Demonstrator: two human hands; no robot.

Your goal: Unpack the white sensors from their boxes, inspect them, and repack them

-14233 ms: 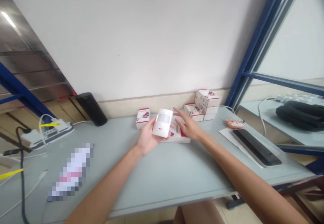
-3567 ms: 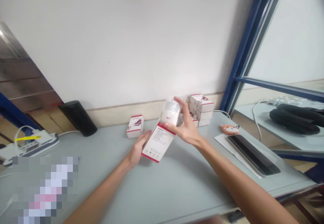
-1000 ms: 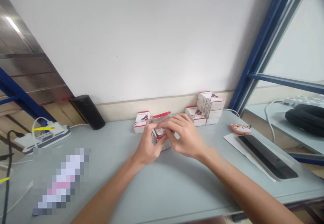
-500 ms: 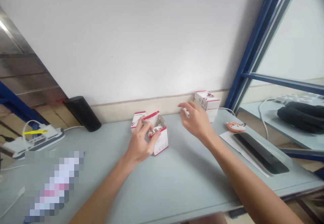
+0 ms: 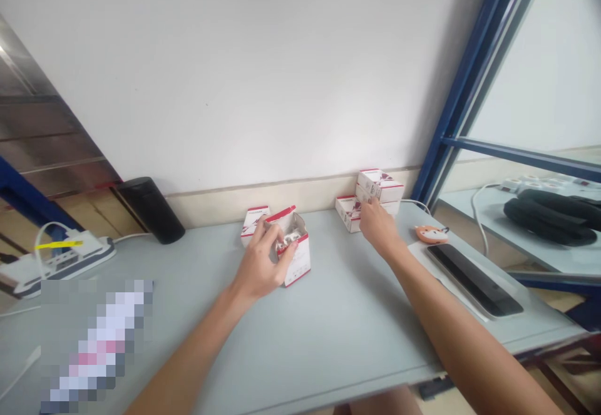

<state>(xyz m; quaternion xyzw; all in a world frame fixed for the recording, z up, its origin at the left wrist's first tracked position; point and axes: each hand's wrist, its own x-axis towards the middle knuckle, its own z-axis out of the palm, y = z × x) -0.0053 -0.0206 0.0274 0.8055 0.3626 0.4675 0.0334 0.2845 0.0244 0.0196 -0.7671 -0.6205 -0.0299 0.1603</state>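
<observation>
Okay — left hand [image 5: 259,265] curled over the open white-and-red carton [image 5: 298,265] on the table [image 5: 328,340], fingers [image 5: 268,232] bent into its mouth around a small white part [image 5: 287,241] — right hand [image 5: 379,230] out at the stacked white-and-red boxes [image 5: 379,185], fingers [image 5: 369,205] pressed together, tips at the lower box

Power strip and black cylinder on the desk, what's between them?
In the head view, a white cable runs along the desk from the power strip toward the black cylinder.

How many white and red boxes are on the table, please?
5 visible: an open box under the left hand, a box beside it, a box by the right hand, two stacked boxes behind; more may be hidden.
</observation>
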